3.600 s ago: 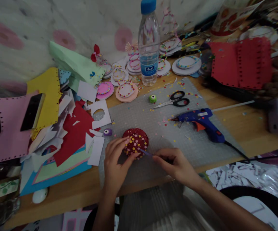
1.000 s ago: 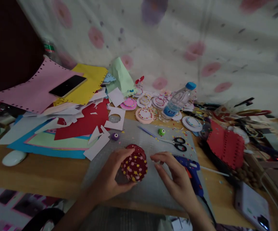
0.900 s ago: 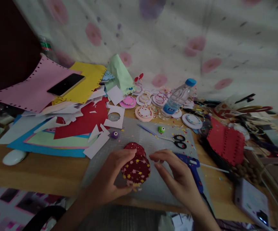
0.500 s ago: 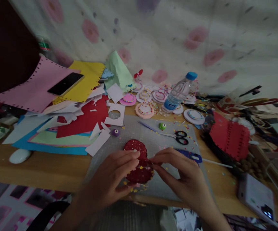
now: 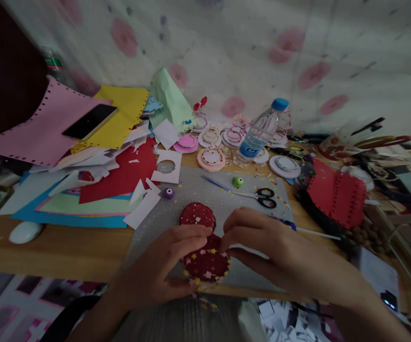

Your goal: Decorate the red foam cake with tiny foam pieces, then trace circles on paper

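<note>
On the grey cutting mat point(image 5: 155, 213) lies a dark red craft piece point(image 5: 205, 267) of two round parts, one above the other. Small yellow and pink stars line its lower part; pale specks dot the upper. My left hand point(image 5: 172, 256) holds its left side, fingers laid across the middle and thumb at the lower left edge. At its right edge, my right hand point(image 5: 258, 237) has its fingers bent and closed; what sits between the fingertips is hidden. Beyond lie black-handled scissors point(image 5: 265, 197), a green punch point(image 5: 238, 181) and a purple punch point(image 5: 168, 192).
Coloured paper sheets point(image 5: 95, 209) and a phone point(image 5: 89, 122) pile up at left, near a white mouse point(image 5: 25, 232). A water bottle point(image 5: 258, 135) stands among several beaded round crafts point(image 5: 211, 158). Red punched card point(image 5: 337, 194) lies at right.
My right hand has shifted up and its fingers have curled in more, covering more of the blue tool behind it. My left hand stays on the craft piece. The view has shifted slightly.
</note>
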`<state>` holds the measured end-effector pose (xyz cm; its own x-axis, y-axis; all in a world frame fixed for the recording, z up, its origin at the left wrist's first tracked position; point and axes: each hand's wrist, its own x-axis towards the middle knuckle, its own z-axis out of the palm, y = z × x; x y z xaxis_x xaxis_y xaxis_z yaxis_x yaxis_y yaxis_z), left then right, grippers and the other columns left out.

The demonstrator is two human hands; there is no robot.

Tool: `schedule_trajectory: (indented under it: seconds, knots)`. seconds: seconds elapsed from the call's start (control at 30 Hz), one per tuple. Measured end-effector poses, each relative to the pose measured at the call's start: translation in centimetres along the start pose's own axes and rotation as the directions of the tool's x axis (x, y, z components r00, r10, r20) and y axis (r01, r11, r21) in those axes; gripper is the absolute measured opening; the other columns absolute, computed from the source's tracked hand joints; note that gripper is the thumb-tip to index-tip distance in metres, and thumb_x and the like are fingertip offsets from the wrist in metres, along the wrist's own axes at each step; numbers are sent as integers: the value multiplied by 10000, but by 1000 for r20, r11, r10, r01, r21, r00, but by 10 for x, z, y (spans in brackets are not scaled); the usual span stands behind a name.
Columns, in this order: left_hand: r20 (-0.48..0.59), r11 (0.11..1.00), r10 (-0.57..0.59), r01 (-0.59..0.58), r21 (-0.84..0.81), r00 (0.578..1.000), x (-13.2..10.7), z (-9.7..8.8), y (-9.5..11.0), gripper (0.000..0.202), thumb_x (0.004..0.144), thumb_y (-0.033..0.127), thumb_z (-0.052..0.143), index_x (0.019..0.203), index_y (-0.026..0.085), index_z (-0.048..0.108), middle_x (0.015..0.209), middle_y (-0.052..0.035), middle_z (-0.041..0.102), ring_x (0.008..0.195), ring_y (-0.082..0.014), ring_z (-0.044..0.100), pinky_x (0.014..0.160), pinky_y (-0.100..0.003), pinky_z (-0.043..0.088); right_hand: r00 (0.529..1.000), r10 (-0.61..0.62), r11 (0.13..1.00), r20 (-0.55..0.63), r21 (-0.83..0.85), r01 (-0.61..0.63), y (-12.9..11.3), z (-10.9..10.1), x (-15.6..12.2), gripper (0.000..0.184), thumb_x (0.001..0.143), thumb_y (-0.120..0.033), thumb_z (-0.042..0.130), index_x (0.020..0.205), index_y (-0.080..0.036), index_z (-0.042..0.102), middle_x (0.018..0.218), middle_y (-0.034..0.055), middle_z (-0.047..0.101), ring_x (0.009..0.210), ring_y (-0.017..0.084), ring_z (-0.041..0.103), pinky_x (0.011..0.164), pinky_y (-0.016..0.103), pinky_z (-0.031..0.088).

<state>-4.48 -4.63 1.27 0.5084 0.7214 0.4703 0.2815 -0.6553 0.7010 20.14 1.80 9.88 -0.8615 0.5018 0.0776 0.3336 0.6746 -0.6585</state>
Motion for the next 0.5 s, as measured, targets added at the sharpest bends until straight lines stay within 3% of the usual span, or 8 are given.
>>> schedule_trajectory:
  seconds: [0.13,0.3,0.4,0.5]
  knots:
    - [16,999,-18,19,-40,1000,1,2,-2,700,875,238,714,1470,267,347,1409,-118,558,1322,-233,516,1090,-377,460,984,90,996,155,-29,-87,-2,-6,8,141,992,-121,472,958,-168,600,1022,46,602,887,147,579,760,263,482]
    - [47,995,-50,54,-81,998,3,4,-4,714,854,215,727,1459,291,355,1411,-110,559,1304,-238,531,1080,-381,462,953,137,988,272,-110,-110,-1,-8,13,196,949,-18,459,893,-164,575,993,45,601,879,159,558,755,277,469]
    - [71,986,-87,96,-135,994,2,6,-6,722,842,231,739,1455,321,367,1424,-101,552,1314,-254,525,1083,-412,457,947,136,988,292,-112,-107,3,-8,14,252,895,58,443,881,-163,565,1000,50,603,880,158,556,760,279,463]
    - [62,946,-199,209,-250,978,-2,9,-9,798,761,253,814,1437,340,399,1434,-100,541,1308,-286,531,1077,-446,461,964,100,995,248,-25,-97,8,-9,14,235,924,17,427,918,-170,569,995,50,612,855,147,565,740,265,468]
